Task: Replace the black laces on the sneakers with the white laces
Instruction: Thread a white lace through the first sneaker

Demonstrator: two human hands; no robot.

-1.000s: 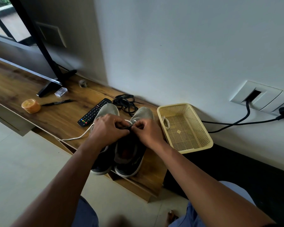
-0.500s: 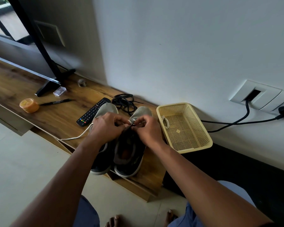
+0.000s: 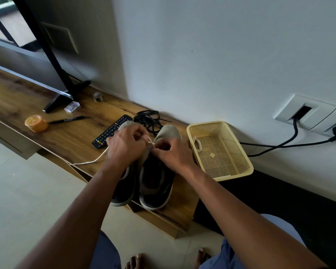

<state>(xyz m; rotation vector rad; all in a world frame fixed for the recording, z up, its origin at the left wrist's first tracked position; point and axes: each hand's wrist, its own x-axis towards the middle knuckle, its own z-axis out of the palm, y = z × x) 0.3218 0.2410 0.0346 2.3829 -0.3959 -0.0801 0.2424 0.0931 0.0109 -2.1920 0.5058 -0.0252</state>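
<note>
Two sneakers (image 3: 155, 183) stand side by side on the wooden shelf (image 3: 56, 136), toes toward the wall. The left hand (image 3: 125, 148) and right hand (image 3: 175, 155) pinch a white lace (image 3: 150, 142) between them above the right-side sneaker. The lace's tail trails left across the shelf. Black laces (image 3: 148, 120) lie behind the toes, a remote (image 3: 110, 131) to their left, and a yellow basket (image 3: 239, 171) to the right.

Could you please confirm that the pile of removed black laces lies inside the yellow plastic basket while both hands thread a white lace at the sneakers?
Not quite. In the head view, the pile of black laces lies on the wooden shelf behind the sneakers, not inside the yellow plastic basket. Both hands, left hand and right hand, do work a white lace there.
</note>
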